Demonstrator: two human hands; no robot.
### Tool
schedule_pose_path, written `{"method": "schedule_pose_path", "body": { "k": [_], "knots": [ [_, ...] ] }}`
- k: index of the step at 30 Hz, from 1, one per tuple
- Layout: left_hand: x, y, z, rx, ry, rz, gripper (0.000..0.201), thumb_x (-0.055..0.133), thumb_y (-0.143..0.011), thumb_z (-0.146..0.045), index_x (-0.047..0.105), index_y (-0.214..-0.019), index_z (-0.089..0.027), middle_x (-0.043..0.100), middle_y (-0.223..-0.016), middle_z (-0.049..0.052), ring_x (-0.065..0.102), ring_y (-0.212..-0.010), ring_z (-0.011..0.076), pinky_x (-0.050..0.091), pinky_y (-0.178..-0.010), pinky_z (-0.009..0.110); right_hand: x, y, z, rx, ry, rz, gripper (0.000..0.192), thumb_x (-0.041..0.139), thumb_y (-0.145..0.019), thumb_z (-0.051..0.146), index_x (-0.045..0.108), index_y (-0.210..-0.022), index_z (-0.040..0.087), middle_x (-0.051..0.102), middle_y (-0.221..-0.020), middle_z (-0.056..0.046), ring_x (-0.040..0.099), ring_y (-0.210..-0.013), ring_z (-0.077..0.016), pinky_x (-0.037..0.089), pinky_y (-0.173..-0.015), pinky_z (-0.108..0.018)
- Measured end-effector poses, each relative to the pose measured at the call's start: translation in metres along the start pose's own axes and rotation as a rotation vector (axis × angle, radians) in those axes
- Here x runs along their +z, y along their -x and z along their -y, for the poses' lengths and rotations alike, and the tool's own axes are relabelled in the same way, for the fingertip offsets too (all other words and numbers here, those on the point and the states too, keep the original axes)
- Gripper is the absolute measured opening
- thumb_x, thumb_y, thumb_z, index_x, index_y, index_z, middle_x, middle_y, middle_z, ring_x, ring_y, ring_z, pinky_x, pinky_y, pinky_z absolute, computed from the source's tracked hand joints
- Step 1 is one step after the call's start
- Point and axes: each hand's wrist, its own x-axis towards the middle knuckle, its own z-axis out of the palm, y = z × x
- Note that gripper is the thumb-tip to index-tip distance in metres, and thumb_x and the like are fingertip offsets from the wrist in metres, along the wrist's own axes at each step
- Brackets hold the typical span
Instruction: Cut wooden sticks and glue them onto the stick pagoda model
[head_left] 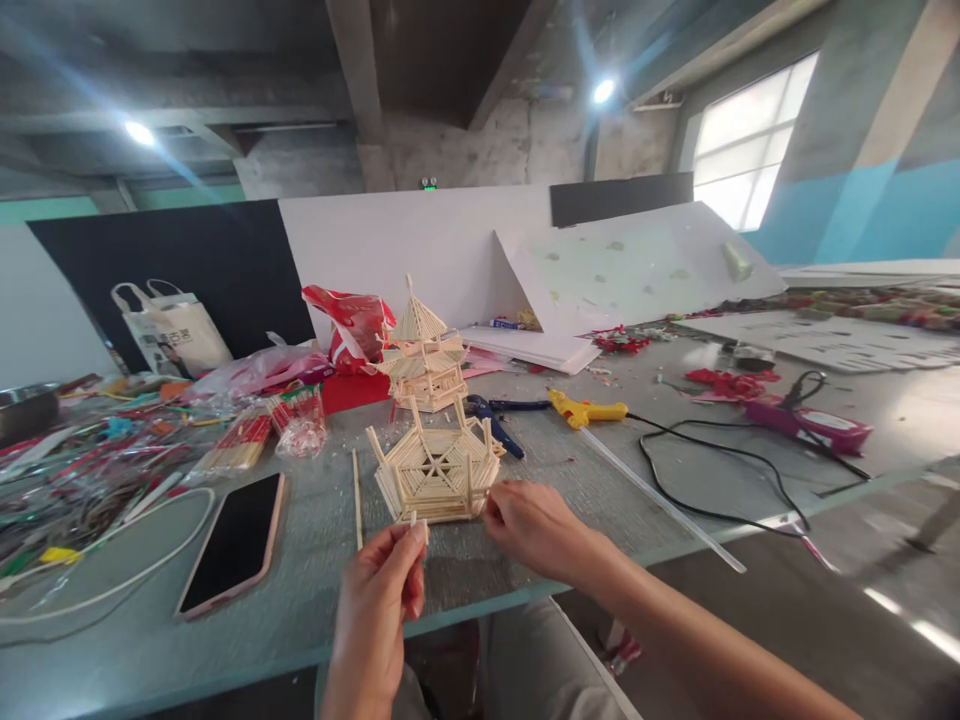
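Note:
A flat hexagonal frame of thin wooden sticks (436, 472) lies on the grey table near its front edge. My right hand (534, 524) touches the frame's right front corner with its fingertips. Just below the frame's front edge, my left hand (379, 592) pinches a short wooden stick piece (413, 520) between thumb and fingers. Behind the frame stands a small stick-built pagoda (421, 358) with a pointed roof. A loose long stick (357, 498) lies left of the frame.
A phone (236, 541) lies face down at the left beside a white cable (127, 570). Packs of sticks (241, 443), plastic bags and scraps crowd the left. A yellow glue gun (586, 409), blue-handled pliers (487, 412), a black cord (720, 480) and white boards (637, 265) lie right and behind.

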Motion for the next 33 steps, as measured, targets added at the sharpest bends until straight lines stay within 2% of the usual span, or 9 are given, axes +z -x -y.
{"method": "schedule_pose_path", "body": {
  "k": [3, 5, 7, 11, 12, 14, 19, 25, 33],
  "knots": [
    [0.000, 0.000, 0.001, 0.045, -0.002, 0.003, 0.031, 0.069, -0.063, -0.042, 0.055, -0.061, -0.014, 0.042, -0.040, -0.008, 0.031, -0.036, 0.0025, 0.023, -0.035, 0.016, 0.004, 0.000, -0.001, 0.003, -0.021, -0.024, 0.018, 0.042, -0.076, 0.018, 0.057, -0.066, 0.014, 0.060, -0.068, -0.005, 0.047, -0.056, -0.0101, 0.019, -0.051, -0.025],
    [-0.001, 0.000, 0.003, 0.062, 0.001, 0.002, 0.030, 0.068, -0.065, -0.041, 0.056, -0.061, -0.014, 0.041, -0.040, -0.008, 0.031, -0.036, 0.0026, 0.023, -0.036, 0.016, 0.006, 0.004, -0.001, -0.001, -0.111, -0.040, 0.017, 0.043, -0.076, 0.018, 0.055, -0.064, 0.014, 0.056, -0.063, -0.001, 0.044, -0.056, -0.0086, 0.022, -0.051, -0.022],
    [0.001, 0.000, 0.004, 0.047, 0.026, 0.013, 0.029, 0.068, -0.066, -0.040, 0.055, -0.061, -0.014, 0.041, -0.040, -0.008, 0.031, -0.037, 0.0028, 0.023, -0.036, 0.016, 0.005, 0.010, 0.003, 0.017, -0.423, -0.021, 0.018, 0.045, -0.078, 0.024, 0.053, -0.065, 0.015, 0.050, -0.058, 0.002, 0.041, -0.053, -0.0071, 0.025, -0.050, -0.020],
    [0.010, 0.003, 0.003, 0.027, 0.147, 0.056, 0.025, 0.068, -0.066, -0.035, 0.054, -0.060, -0.015, 0.043, -0.045, -0.007, 0.032, -0.040, 0.0034, 0.025, -0.036, 0.016, 0.004, 0.016, 0.018, 0.156, -1.369, 0.139, 0.031, 0.054, -0.075, 0.044, 0.048, -0.065, 0.015, 0.042, -0.055, 0.005, 0.032, -0.043, -0.0041, 0.022, -0.040, -0.018],
    [0.013, 0.005, 0.002, 0.029, 0.170, 0.059, 0.025, 0.068, -0.066, -0.034, 0.054, -0.060, -0.015, 0.044, -0.047, -0.007, 0.033, -0.041, 0.0036, 0.026, -0.036, 0.016, 0.004, 0.015, 0.022, 0.196, -1.516, 0.158, 0.032, 0.058, -0.073, 0.045, 0.047, -0.065, 0.015, 0.043, -0.055, 0.005, 0.032, -0.042, -0.0035, 0.020, -0.039, -0.018],
    [0.018, 0.008, 0.001, 0.036, 0.183, 0.054, 0.023, 0.068, -0.066, -0.033, 0.054, -0.060, -0.015, 0.045, -0.049, -0.006, 0.034, -0.042, 0.0038, 0.026, -0.037, 0.016, 0.007, 0.014, 0.028, 0.239, -1.663, 0.156, 0.033, 0.063, -0.070, 0.043, 0.048, -0.065, 0.014, 0.045, -0.054, 0.004, 0.034, -0.042, -0.0031, 0.020, -0.038, -0.017],
    [0.026, 0.010, 0.002, 0.051, 0.122, 0.071, 0.024, 0.066, -0.068, -0.036, 0.055, -0.061, -0.015, 0.042, -0.043, -0.007, 0.033, -0.040, 0.0042, 0.026, -0.037, 0.017, 0.018, 0.012, 0.035, 0.185, -1.686, 0.105, 0.033, 0.060, -0.075, 0.043, 0.052, -0.065, 0.013, 0.045, -0.047, 0.005, 0.035, -0.039, -0.0032, 0.023, -0.038, -0.016],
    [0.023, 0.008, 0.007, 0.036, 0.135, 0.069, 0.026, 0.066, -0.067, -0.038, 0.056, -0.063, -0.014, 0.044, -0.043, -0.006, 0.035, -0.042, 0.0045, 0.028, -0.039, 0.017, 0.022, 0.013, 0.039, 0.111, -1.558, -0.032, 0.036, 0.060, -0.075, 0.047, 0.050, -0.064, 0.013, 0.044, -0.047, 0.006, 0.035, -0.037, -0.0033, 0.025, -0.036, -0.016],
    [0.024, 0.009, 0.012, 0.032, 0.146, 0.086, 0.024, 0.068, -0.066, -0.035, 0.057, -0.063, -0.014, 0.045, -0.044, -0.007, 0.036, -0.041, 0.0044, 0.028, -0.039, 0.017, 0.022, 0.015, 0.035, 0.083, -1.512, 0.001, 0.037, 0.060, -0.073, 0.048, 0.056, -0.069, 0.012, 0.049, -0.049, 0.004, 0.042, -0.038, -0.0059, 0.034, -0.036, -0.018]
  ]
}}
